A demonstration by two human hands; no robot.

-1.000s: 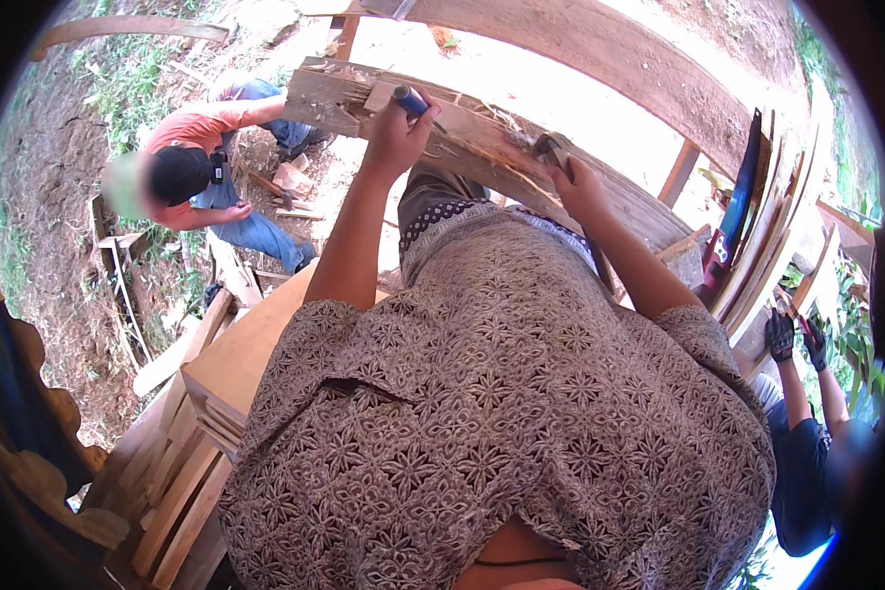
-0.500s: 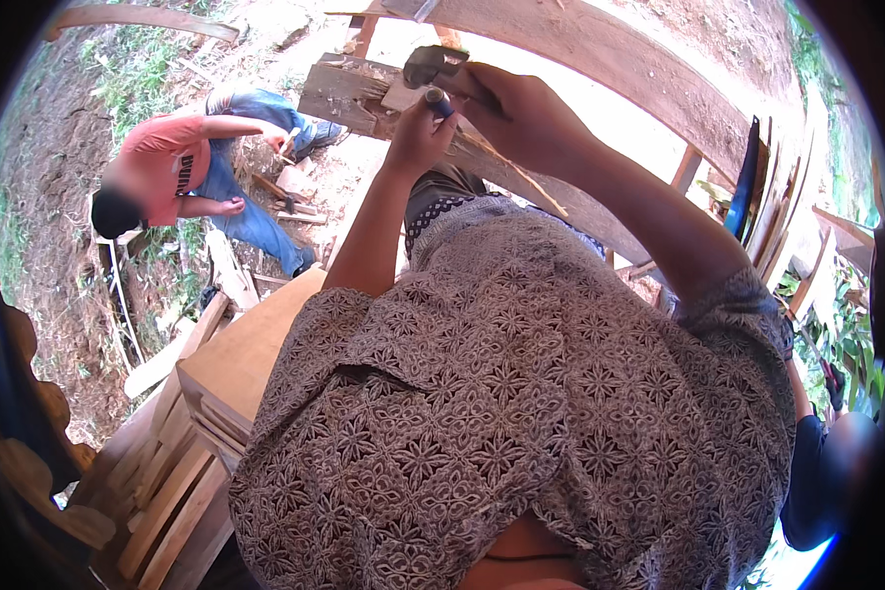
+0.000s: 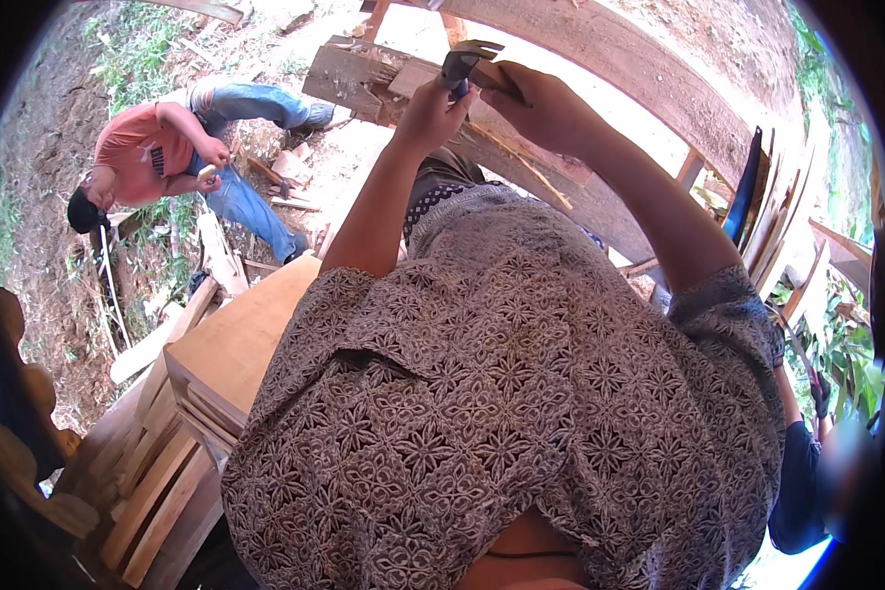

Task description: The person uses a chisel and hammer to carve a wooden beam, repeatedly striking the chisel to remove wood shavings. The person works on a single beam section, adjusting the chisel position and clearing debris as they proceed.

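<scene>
My right hand [image 3: 546, 108] is closed round the wooden handle of a claw hammer [image 3: 470, 57]. The hammer's dark metal head sits at the top of a chisel [image 3: 459, 89], whose bluish handle my left hand [image 3: 429, 120] grips. Whether head and handle touch I cannot tell. Most of the chisel is hidden by my left hand, its blade included. Beneath both hands runs a thick wooden beam [image 3: 349, 77] with a rough, cut-away hollow near its left end. A thin splinter of wood [image 3: 521, 162] lies along it.
At left, a person in a salmon shirt [image 3: 147, 147] crouches, a small light piece in hand. Stacked boards [image 3: 251, 329] stand at my left side. A long plank [image 3: 600, 59] spans beyond the beam. Upright boards [image 3: 782, 211] and another person [image 3: 806, 492] are at right.
The hammer head has come over the chisel handle's top, which showed bare before. The crouching person has leaned further left and brought both hands together.
</scene>
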